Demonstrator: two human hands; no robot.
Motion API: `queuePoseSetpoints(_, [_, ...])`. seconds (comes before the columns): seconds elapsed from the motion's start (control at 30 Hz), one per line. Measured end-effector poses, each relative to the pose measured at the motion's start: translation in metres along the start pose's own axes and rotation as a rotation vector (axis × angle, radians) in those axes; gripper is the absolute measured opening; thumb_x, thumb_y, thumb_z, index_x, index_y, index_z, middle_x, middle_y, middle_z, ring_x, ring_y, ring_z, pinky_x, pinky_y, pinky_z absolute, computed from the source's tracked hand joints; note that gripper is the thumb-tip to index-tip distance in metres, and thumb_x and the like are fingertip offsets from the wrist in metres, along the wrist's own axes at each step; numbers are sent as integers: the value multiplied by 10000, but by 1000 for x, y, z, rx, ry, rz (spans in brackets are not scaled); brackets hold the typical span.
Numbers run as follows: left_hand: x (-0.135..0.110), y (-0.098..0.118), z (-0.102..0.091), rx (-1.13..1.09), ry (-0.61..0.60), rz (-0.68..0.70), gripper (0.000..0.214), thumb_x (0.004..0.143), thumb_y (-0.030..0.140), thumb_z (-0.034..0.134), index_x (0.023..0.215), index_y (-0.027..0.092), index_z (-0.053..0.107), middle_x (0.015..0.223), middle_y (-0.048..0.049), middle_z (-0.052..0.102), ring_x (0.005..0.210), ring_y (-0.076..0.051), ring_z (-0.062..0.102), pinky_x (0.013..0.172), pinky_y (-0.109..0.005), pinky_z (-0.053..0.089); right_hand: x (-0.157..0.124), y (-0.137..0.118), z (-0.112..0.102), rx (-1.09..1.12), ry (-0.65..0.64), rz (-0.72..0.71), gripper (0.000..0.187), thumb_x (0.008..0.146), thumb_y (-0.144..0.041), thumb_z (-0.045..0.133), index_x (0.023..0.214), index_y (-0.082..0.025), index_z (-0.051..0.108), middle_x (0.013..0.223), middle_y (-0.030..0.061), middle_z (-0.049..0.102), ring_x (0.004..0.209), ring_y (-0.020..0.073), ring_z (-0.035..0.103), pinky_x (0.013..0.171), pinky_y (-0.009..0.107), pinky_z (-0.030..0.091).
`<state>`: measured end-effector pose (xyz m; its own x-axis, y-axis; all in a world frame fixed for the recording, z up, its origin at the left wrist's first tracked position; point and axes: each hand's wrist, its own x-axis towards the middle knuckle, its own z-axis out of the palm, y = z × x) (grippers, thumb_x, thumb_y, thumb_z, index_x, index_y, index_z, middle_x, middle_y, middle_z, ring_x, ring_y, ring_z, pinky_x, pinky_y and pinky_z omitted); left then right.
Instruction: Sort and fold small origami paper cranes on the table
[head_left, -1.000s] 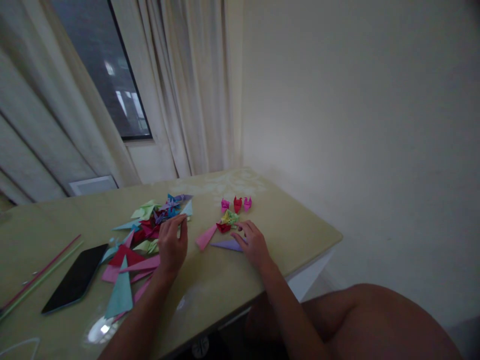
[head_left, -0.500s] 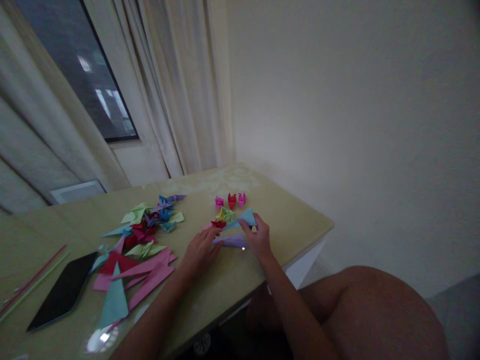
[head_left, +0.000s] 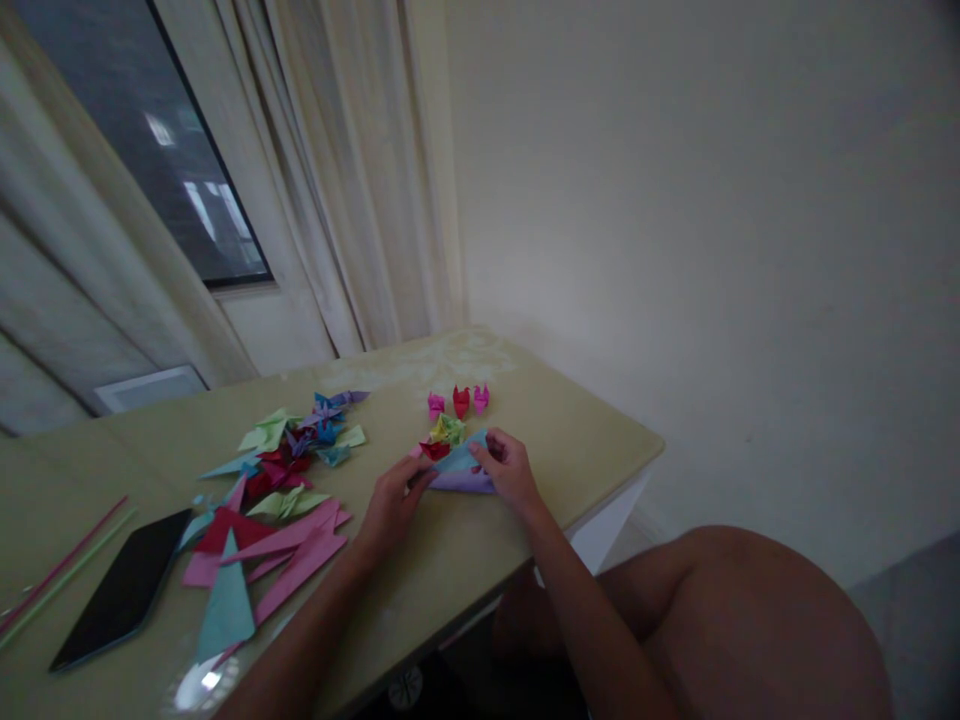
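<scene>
Between my hands is a folded piece of light blue origami paper (head_left: 459, 458), held just above the table. My right hand (head_left: 508, 470) pinches its right end between thumb and fingers. At the left tip, my left hand (head_left: 396, 498) has its fingers closed on the same paper. Beneath it lies a folded purple paper (head_left: 461, 482), partly covered by the blue one. Just beyond sit a yellow-green folded paper (head_left: 448, 429) and a red folded piece (head_left: 434, 450).
Small pink and red folded figures (head_left: 460, 401) stand in a row farther back. A heap of coloured folded papers (head_left: 289, 480) spreads to the left, with a black phone (head_left: 124, 588) and thin sticks (head_left: 67, 560) beside it. The table's right corner (head_left: 660, 447) is near the wall.
The blue paper has come down and left, over the purple one, and shows a broader face. My left fingers have moved from the table onto its left tip.
</scene>
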<state>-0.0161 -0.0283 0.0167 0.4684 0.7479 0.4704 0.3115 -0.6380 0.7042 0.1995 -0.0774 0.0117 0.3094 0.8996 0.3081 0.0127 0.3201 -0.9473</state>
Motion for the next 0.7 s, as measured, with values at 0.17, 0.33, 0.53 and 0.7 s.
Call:
queuePoseSetpoints(0.17, [0,-7,0,8,-18,-30,271,955,387,607,1121,261,781,1075,-81,785,988,-257,724,902,-380,562,3,4,-5,-169,145,-51,293,811,-476,762,791,-196,682,665,-18,636,576,138,559,525,238,462])
queuePoseSetpoints(0.33, [-2,-6,0,64,-5,34,207,970,361,606,989,255,782,979,-65,776,920,-231,732,860,-347,576,2,1,-6,-194,144,-40,395,910,-556,639,770,-191,695,696,6,662,534,128,518,481,234,398])
queuePoseSetpoints(0.53, [-5,-10,3,87,40,201,181,991,287,596,1015,230,766,976,-49,804,906,-194,764,877,-316,603,0,-5,-6,-67,213,8,530,918,-667,594,691,-191,649,615,-1,613,502,122,527,463,225,410])
queuePoseSetpoints(0.7, [-4,-20,4,241,34,334,192,1002,240,592,997,252,783,1105,-75,799,1038,-213,753,932,-349,588,-2,-4,-6,-195,239,-2,489,937,-598,574,655,-204,633,597,1,608,540,142,548,512,239,414])
